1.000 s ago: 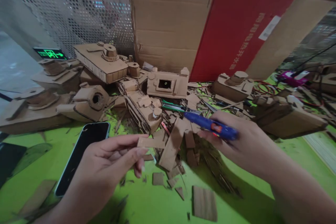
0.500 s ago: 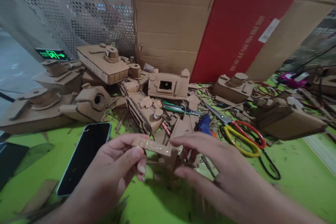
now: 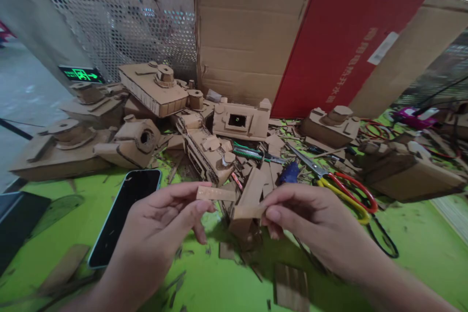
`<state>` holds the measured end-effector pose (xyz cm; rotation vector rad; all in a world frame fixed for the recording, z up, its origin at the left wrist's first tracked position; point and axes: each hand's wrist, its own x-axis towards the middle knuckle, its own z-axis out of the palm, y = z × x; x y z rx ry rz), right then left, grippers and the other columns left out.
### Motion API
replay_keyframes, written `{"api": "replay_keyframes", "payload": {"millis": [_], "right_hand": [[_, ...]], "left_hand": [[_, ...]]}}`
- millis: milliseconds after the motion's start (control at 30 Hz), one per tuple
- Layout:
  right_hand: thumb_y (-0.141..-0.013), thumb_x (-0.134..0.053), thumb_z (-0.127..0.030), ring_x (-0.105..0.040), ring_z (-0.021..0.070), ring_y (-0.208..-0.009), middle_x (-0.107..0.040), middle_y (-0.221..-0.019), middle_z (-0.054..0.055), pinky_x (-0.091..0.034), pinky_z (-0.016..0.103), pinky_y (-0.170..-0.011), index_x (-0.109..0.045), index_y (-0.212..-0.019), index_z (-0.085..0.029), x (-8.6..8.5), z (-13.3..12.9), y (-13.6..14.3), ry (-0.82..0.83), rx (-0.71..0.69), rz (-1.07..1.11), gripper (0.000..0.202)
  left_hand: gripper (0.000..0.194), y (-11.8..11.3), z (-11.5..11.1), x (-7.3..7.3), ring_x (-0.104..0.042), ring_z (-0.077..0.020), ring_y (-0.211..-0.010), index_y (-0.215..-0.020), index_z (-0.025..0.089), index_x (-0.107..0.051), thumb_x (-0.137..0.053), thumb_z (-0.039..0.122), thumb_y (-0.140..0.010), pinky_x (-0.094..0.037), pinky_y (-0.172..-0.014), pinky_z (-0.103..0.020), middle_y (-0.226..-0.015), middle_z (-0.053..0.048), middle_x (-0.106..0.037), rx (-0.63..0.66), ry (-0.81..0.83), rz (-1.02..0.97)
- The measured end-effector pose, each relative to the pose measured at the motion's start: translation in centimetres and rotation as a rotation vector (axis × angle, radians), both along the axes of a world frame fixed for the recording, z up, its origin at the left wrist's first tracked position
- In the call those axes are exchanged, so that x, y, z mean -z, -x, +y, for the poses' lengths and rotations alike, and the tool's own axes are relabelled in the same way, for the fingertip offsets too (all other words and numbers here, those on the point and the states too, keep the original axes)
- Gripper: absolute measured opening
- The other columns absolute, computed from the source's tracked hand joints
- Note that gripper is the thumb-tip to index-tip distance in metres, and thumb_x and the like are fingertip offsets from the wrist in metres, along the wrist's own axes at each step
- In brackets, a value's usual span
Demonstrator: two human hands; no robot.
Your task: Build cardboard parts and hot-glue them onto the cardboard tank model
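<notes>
My left hand (image 3: 164,224) pinches the end of a small, flat cardboard strip (image 3: 216,194) between thumb and forefinger. Shiny spots show on the strip's face. To its right, my right hand (image 3: 300,214) pinches a short cardboard piece (image 3: 248,212). That piece lies in front of a longer cardboard part (image 3: 253,187); whether they are joined I cannot tell. A gap separates the strip from the piece in my right hand. The blue glue gun (image 3: 289,173) is partly hidden behind my right hand.
A phone (image 3: 126,217) lies left of my left hand. Scissors (image 3: 340,185) lie at the right, a green cutter (image 3: 252,152) behind my hands. Cardboard tank models (image 3: 153,88) stand at the back, before a large cardboard sheet (image 3: 248,29). Scraps litter the green table (image 3: 204,278).
My hands have moved apart. My right hand now pinches a cardboard piece, where its fingers were spread beside the cardboard. The view has shifted slightly, so the scene sits further right.
</notes>
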<state>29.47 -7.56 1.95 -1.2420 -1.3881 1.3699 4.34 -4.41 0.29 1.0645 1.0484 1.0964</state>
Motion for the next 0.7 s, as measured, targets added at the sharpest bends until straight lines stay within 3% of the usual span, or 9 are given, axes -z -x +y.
{"api": "replay_keyframes", "payload": {"millis": [167,367,500,700], "right_hand": [[-0.091,-0.085,-0.036,-0.072,0.0131,-0.064,-0.075,-0.071,-0.001,-0.06,0.02,-0.062,-0.073,-0.086,-0.023,0.0,0.3,0.5,0.044,0.107,0.036,0.019],[-0.091,-0.085,-0.036,-0.07,0.0143,-0.063,-0.072,-0.068,-0.001,-0.06,0.022,-0.06,-0.074,-0.084,-0.022,0.4,0.0,1.1,-0.019,0.139,-0.014,0.018],[-0.09,-0.083,-0.027,-0.069,0.0111,-0.061,-0.073,-0.068,-0.002,-0.057,0.017,-0.058,-0.077,-0.084,-0.022,0.7,-0.1,1.3,-0.073,0.13,-0.002,0.01],[-0.091,-0.082,-0.026,-0.07,0.0114,-0.062,-0.077,-0.073,0.0,-0.056,0.018,-0.057,-0.08,-0.086,-0.022,0.9,-0.4,1.3,-0.137,0.141,-0.067,0.007]], "left_hand": [[0.021,-0.6,-0.6,0.1,-0.083,-0.0123,-0.063,-0.098,0.029,-0.092,-0.094,0.016,-0.08,-0.065,-0.065,-0.01,-0.077,0.001,-0.089,0.045,0.025,0.036],[0.018,-1.1,-0.9,0.0,-0.088,-0.0185,-0.079,-0.096,0.028,-0.093,-0.095,0.019,-0.081,-0.068,-0.075,-0.014,-0.088,-0.004,-0.092,0.144,0.109,-0.069],[0.016,-1.2,-1.1,0.0,-0.088,-0.0182,-0.077,-0.094,0.027,-0.093,-0.095,0.018,-0.08,-0.068,-0.074,-0.014,-0.086,-0.004,-0.091,0.172,0.143,-0.085],[0.019,-1.5,-1.2,0.2,-0.087,-0.0178,-0.072,-0.092,0.024,-0.093,-0.095,0.015,-0.076,-0.067,-0.069,-0.014,-0.082,-0.006,-0.091,0.168,0.152,-0.07]]}}
